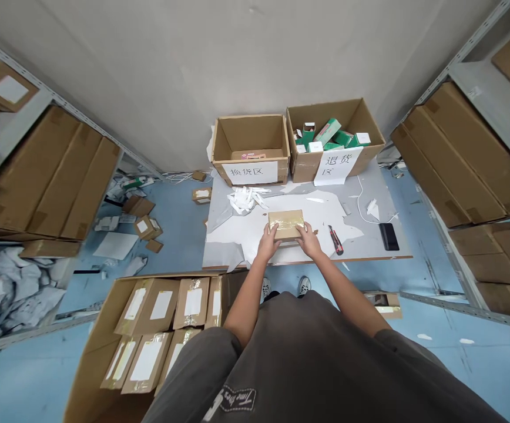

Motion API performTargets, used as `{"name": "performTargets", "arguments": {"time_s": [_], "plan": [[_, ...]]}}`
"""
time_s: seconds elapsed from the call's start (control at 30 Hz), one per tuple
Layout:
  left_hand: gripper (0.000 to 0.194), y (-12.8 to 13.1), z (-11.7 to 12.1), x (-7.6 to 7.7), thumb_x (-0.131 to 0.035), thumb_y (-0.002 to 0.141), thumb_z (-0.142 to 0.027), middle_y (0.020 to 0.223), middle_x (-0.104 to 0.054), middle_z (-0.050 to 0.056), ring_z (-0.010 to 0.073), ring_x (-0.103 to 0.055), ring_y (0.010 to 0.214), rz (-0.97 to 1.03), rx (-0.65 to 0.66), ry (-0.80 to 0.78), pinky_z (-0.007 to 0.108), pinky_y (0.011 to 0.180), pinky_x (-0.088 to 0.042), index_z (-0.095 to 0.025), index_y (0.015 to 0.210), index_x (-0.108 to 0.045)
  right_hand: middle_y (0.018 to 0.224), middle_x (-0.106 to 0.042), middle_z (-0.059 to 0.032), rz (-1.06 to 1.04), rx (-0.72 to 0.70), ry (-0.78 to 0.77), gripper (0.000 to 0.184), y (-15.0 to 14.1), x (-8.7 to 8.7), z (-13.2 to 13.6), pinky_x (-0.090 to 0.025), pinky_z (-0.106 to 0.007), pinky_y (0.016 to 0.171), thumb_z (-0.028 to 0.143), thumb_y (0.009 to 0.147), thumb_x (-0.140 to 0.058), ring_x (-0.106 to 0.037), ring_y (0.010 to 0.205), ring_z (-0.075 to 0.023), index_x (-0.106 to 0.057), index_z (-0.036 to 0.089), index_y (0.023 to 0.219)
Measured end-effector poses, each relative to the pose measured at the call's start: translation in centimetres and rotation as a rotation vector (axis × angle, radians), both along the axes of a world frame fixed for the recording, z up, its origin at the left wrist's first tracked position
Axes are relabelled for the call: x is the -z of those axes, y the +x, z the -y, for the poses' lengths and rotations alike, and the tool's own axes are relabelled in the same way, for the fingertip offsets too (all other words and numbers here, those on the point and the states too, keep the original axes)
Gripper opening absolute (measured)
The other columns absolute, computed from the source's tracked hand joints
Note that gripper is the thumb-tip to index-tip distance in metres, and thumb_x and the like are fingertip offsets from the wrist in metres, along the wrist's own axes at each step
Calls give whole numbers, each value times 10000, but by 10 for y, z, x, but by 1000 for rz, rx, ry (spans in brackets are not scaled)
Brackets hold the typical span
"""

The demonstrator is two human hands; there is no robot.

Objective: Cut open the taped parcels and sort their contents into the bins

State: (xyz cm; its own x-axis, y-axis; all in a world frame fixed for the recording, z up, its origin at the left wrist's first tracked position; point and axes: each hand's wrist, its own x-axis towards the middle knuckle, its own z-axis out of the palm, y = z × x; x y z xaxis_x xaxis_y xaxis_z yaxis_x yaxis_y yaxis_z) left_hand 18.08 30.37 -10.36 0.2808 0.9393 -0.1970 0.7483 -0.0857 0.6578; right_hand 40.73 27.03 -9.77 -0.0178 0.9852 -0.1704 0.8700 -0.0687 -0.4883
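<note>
A small taped cardboard box (287,220) is held between my two hands over the front part of the table (224,249). My left hand (268,242) grips its left end, thumb at the near corner. At the right end, my right hand (309,241) closes on it in the same way. Shiny tape runs across the box's top. To the right of my right hand lies a red and black utility knife (336,239). Crumpled white paper strips (247,200) lie behind the box, toward the left.
Two open cartons with handwritten signs stand at the back: the left carton (250,138) and the right carton (301,170) with green-and-white boxes. A black phone (389,236) lies at the table's right. A large carton (90,358) with several parcels is at my left. Loaded shelves flank both sides.
</note>
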Motion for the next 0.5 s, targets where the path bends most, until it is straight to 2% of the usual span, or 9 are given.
{"name": "performTargets", "arguments": {"time_s": [0.17, 0.3, 0.4, 0.5], "plan": [[745, -10, -5, -11, -738, 968, -342, 1718, -365, 121, 345, -550, 1458, 34, 15, 11, 448, 1184, -488, -331, 1649, -438, 1665, -409, -154, 18, -32, 14, 553, 13, -14, -7, -526, -496, 1101, 325, 1026, -647, -621, 1332, -342, -554, 296, 1570], [638, -14, -17, -17, -678, 1007, -398, 1620, -518, 94, 293, -552, 1441, 117, -3, 76, 408, 1186, -481, -300, 1610, -495, 1631, -469, -134, 12, -44, 41, 522, 21, -20, -27, -494, -449, 1134, 390, 1065, -573, -585, 1371, -333, -556, 297, 1579], [635, -4, -32, -8, -683, 991, -362, 1557, -585, 114, 302, -573, 1408, 105, -73, 44, 423, 1192, -470, -259, 1593, -511, 1564, -544, -141, -20, -34, -13, 518, 19, -14, -50, -486, -415, 1137, 385, 1067, -549, -597, 1342, -310, -561, 254, 1568], [771, 11, -49, 7, -732, 917, -264, 1584, -557, 136, 316, -518, 1467, 110, -68, 31, 456, 1248, -411, -222, 1631, -442, 1533, -581, -144, -61, 51, -33, 510, 15, -2, -70, -471, -409, 1160, 336, 1071, -490, -582, 1356, -286, -546, 204, 1560]]}}
